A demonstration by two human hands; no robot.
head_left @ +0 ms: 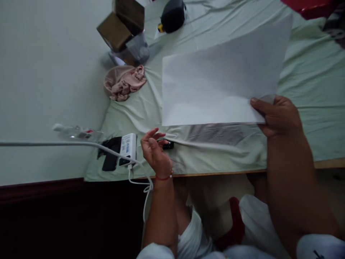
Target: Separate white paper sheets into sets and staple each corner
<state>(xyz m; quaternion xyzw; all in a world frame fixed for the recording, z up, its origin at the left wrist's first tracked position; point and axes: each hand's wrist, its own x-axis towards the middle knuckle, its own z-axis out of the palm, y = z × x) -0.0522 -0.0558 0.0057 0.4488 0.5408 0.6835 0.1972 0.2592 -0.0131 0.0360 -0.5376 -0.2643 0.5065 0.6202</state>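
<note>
A large white sheet of paper [221, 79] hangs over a bed covered with a pale green sheet [309, 72]. My right hand [277, 115] is closed on the paper's near right corner, thumb on top. My left hand [155, 151] hovers lower left near the bed's edge, fingers loosely curled and apart, holding nothing I can see. A small black object [168, 145] lies on the sheet just beside its fingertips. A red thread circles the left wrist.
A white power bank [128, 148] with a white cable [81, 144] lies left of my left hand, beside a black item [110, 158]. A pink crumpled cloth [124, 82], cardboard boxes [121, 23] and a black pouch [172, 15] sit farther back by the wall.
</note>
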